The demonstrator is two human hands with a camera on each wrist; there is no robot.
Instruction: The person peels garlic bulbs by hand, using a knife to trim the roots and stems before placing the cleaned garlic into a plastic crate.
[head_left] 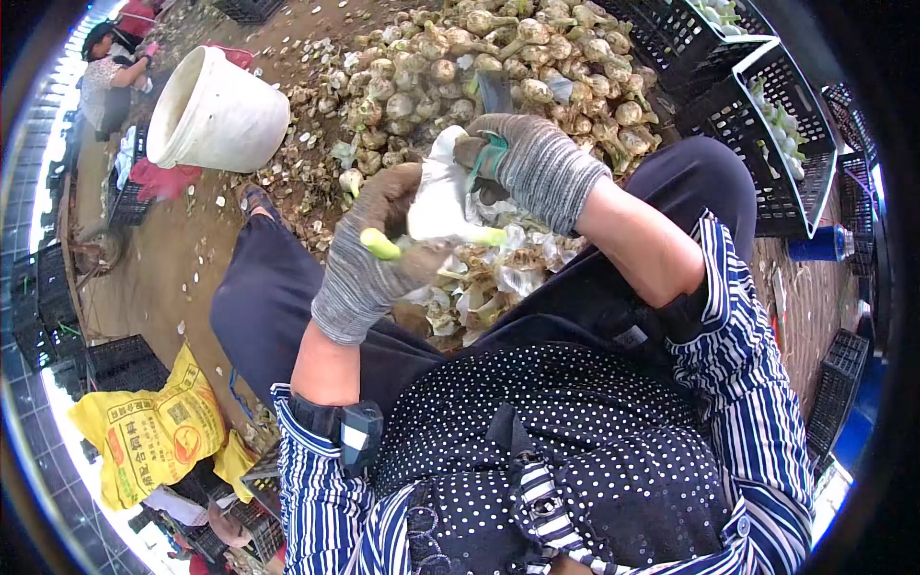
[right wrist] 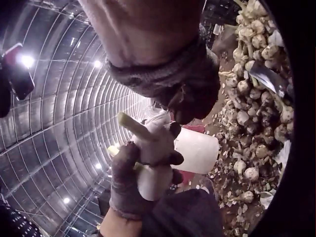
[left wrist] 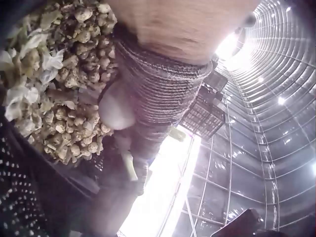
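My left hand, in a grey knit glove with brown-stained fingers, grips two garlic bulbs. In the right wrist view one white bulb lies low in the palm, with another bulb above it, its cut pale-green stem sticking out. My right hand, gloved alike, has a teal band at the fingers. Its curled fingertips pinch loose white garlic skin at the top of the upper bulb. Part of a bulb shows beside the left glove in the left wrist view.
A large heap of unpeeled garlic lies ahead, with a flat grey strip on it. Shed skins pile between the legs. Around stand a white bucket, black crates, a yellow sack; another person sits far left.
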